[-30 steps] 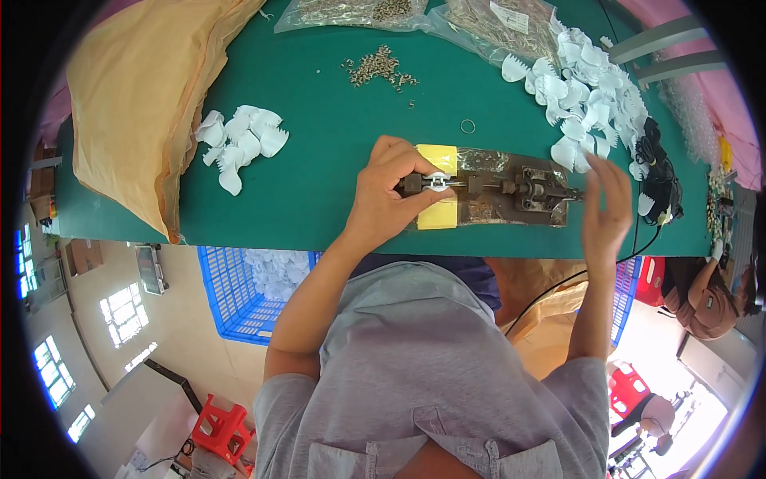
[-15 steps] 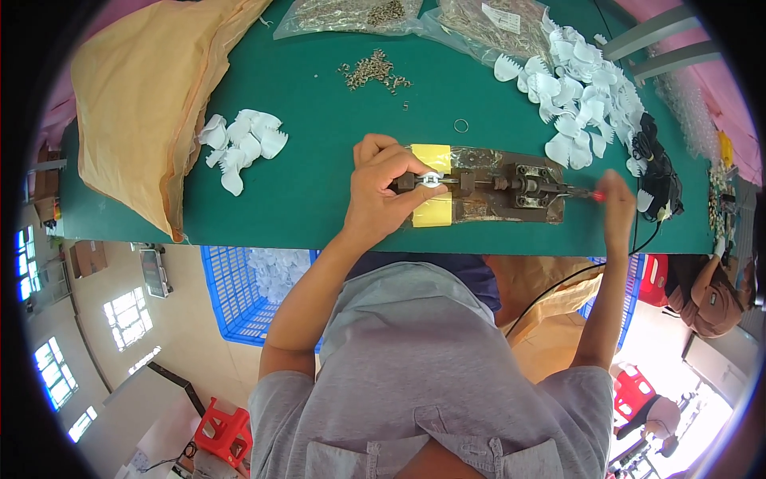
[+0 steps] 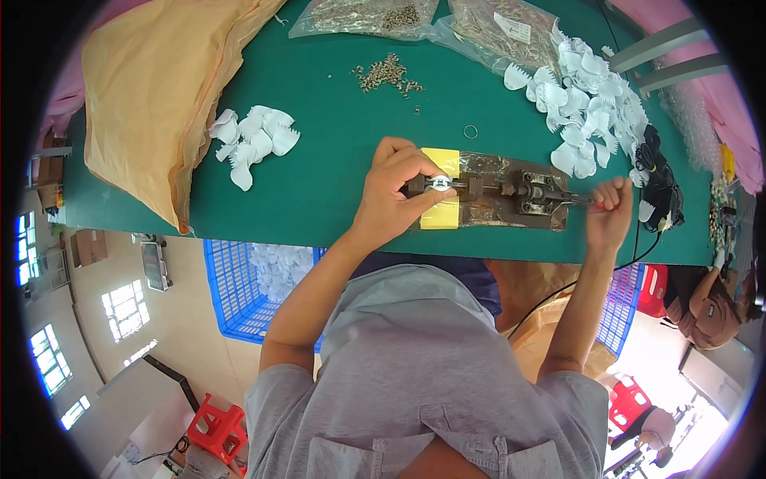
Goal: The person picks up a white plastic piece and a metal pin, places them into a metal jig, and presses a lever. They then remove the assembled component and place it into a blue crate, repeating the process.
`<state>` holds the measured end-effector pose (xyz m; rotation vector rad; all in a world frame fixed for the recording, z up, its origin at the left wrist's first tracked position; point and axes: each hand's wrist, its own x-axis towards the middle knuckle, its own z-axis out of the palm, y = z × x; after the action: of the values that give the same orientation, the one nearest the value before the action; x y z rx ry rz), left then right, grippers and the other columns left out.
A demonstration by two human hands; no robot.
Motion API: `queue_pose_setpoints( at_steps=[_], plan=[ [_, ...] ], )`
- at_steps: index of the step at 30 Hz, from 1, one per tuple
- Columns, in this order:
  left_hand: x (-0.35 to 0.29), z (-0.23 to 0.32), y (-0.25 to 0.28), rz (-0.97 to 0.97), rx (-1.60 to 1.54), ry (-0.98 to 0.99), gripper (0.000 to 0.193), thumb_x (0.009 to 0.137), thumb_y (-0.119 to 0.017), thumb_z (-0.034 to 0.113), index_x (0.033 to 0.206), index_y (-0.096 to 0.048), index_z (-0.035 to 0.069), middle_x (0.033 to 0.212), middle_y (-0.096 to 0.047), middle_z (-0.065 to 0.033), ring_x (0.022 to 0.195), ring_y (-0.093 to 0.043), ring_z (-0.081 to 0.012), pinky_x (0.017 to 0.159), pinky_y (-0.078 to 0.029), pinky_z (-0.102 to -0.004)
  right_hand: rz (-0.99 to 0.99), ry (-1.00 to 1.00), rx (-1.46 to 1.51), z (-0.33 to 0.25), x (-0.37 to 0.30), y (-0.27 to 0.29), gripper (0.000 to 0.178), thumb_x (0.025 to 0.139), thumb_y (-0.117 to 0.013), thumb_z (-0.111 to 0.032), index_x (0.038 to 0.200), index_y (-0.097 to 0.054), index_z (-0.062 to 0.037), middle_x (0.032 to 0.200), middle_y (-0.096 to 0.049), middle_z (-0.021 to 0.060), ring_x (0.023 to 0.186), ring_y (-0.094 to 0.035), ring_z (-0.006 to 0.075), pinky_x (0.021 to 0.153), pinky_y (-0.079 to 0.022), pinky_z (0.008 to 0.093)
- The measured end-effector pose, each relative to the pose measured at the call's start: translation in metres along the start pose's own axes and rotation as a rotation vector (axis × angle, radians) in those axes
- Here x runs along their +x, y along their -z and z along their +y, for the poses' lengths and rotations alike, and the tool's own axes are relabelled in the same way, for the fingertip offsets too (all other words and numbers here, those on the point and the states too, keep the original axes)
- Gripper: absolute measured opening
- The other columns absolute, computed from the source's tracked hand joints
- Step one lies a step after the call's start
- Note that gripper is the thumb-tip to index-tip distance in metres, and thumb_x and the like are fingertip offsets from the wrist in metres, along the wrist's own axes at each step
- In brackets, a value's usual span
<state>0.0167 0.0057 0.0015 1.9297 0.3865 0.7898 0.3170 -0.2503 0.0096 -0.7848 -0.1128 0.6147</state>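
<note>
My left hand point(image 3: 396, 191) pinches a small white plastic piece point(image 3: 440, 184) between thumb and forefinger, at the left end of a metal hand press point(image 3: 519, 191). Yellow tape or paper point(image 3: 439, 215) covers the base of the press beneath that piece. My right hand point(image 3: 610, 209) is closed around the press's lever, whose red end point(image 3: 598, 205) shows slightly between the fingers. A heap of white toothed plastic pieces point(image 3: 586, 104) lies beyond the right hand. A smaller pile of white pieces point(image 3: 254, 140) rests to the left of my left hand.
Small metal clips point(image 3: 388, 76) are scattered behind the press, near a thin ring point(image 3: 470, 132). Clear bags of metal parts point(image 3: 363, 17) line the far edge. A large tan sack point(image 3: 152, 104) covers the left side. Black cable point(image 3: 658, 168) lies right; a blue crate point(image 3: 231, 295) stands below.
My right hand was blurred at the lever and now shows sharply, slightly lower. The left hand still holds the white piece at the press. The whole view has shifted a little.
</note>
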Motion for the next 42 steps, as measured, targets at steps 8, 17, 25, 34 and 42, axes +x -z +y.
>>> queue_pose_setpoints(
  at_steps=[8,17,25,34,42],
  plan=[
    [-0.009,0.026,0.050,0.221,-0.503,-0.126,0.026,0.074,-0.087,-0.006,0.093,-0.074,0.005,0.096,-0.068,-0.0058,0.100,-0.058,-0.0226,0.089,-0.047,-0.0395,-0.092,-0.006,0.132,0.007,0.006,0.030,0.027,0.114,-0.053,-0.023,0.096,-0.056,-0.0036,0.068,-0.034,-0.0043,0.060,-0.032,0.0071,0.062,-0.035,0.0265],
    [-0.072,0.029,0.175,0.298,0.529,0.403,0.033,0.080,-0.084,0.000,0.112,-0.075,0.002,0.101,-0.071,-0.0043,0.093,-0.064,-0.0117,0.085,-0.050,-0.0282,-0.052,0.010,0.089,0.007,0.009,0.027,0.029,0.115,-0.050,-0.022,0.093,-0.054,-0.0031,0.067,-0.034,-0.0027,0.059,-0.032,0.0075,0.062,-0.037,0.0267],
    [-0.021,-0.027,0.152,0.028,1.203,-0.021,0.033,0.087,-0.070,0.008,0.120,-0.072,0.007,0.119,-0.071,-0.0072,0.109,-0.061,-0.0291,0.095,-0.049,-0.0443,0.018,0.019,-0.029,0.007,0.000,0.024,0.025,0.111,-0.057,-0.017,0.088,-0.055,-0.0061,0.070,-0.037,-0.0028,0.063,-0.037,0.0095,0.065,-0.039,0.0269],
    [0.003,-0.009,0.154,0.153,1.114,-0.211,0.025,0.094,-0.063,-0.005,0.115,-0.070,0.005,0.107,-0.067,-0.0109,0.090,-0.068,-0.0278,0.076,-0.057,-0.0382,-0.495,0.638,-1.654,0.027,0.064,-0.116,0.020,0.095,-0.071,-0.007,0.115,-0.074,-0.0068,0.109,-0.073,0.0075,0.096,-0.071,0.0260,0.084,-0.058,0.0371],
    [-0.006,0.078,0.052,-0.254,0.290,-0.033,0.026,0.090,-0.069,-0.007,0.113,-0.074,0.004,0.101,-0.066,-0.0102,0.088,-0.067,-0.0238,0.072,-0.056,-0.0347,-1.324,0.615,-2.102,0.061,0.157,-0.143,0.016,0.087,-0.063,0.002,0.101,-0.067,-0.0053,0.121,-0.069,0.0099,0.108,-0.069,0.0348,0.089,-0.059,0.0451]
  ],
)
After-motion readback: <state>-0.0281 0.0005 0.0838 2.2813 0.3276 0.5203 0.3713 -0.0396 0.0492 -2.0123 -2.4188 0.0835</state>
